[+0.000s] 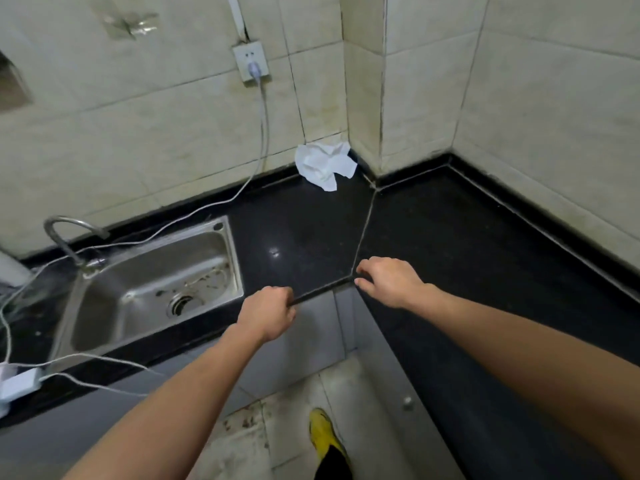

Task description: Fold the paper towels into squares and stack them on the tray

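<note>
A crumpled white paper towel (325, 164) lies at the back of the black tabletop (450, 237), against the tiled wall, well apart from both hands; the left hand (268, 315) grips the tabletop's front edge with curled fingers; the right hand (389, 280) rests bent-fingered at the edge's inner corner, its grip unclear; a steel sink (156, 271) sits left.

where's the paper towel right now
Head view, upper middle: the paper towel lies crumpled at the back of the counter against the wall corner, right of the socket cable and beyond the sink.
</note>
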### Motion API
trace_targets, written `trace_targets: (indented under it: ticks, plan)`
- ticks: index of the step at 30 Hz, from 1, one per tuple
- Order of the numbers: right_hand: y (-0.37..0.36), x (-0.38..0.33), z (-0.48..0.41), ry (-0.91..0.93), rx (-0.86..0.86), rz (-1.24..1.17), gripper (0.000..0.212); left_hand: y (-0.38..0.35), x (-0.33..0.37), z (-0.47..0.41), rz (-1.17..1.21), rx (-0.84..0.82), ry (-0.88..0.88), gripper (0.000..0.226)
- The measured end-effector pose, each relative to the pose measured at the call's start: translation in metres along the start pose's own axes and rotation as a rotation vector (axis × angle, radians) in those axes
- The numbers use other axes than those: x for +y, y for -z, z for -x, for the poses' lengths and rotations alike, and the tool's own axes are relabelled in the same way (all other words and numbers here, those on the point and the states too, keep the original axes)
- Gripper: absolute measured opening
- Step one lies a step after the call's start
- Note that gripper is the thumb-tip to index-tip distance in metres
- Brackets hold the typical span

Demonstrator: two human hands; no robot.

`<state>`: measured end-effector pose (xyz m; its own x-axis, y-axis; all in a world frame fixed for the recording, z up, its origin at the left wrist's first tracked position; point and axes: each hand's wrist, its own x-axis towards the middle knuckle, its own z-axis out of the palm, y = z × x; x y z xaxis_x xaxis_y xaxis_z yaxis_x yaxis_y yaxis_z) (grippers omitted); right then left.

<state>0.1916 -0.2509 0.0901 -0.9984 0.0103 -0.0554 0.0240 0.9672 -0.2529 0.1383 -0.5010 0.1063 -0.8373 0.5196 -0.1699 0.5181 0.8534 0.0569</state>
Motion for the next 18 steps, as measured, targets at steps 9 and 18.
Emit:
trace_targets:
  ticks: [9,18]
  plan:
    - [-0.003,0.014,-0.182,-0.182,0.001,-0.039,0.034,0.026,-0.082,-0.165,0.062,-0.006,-0.045,0.019]
    - [-0.017,0.050,-0.305,-0.278,-0.104,-0.041,0.031,0.014,-0.135,-0.257,0.155,-0.110,-0.015,0.021]
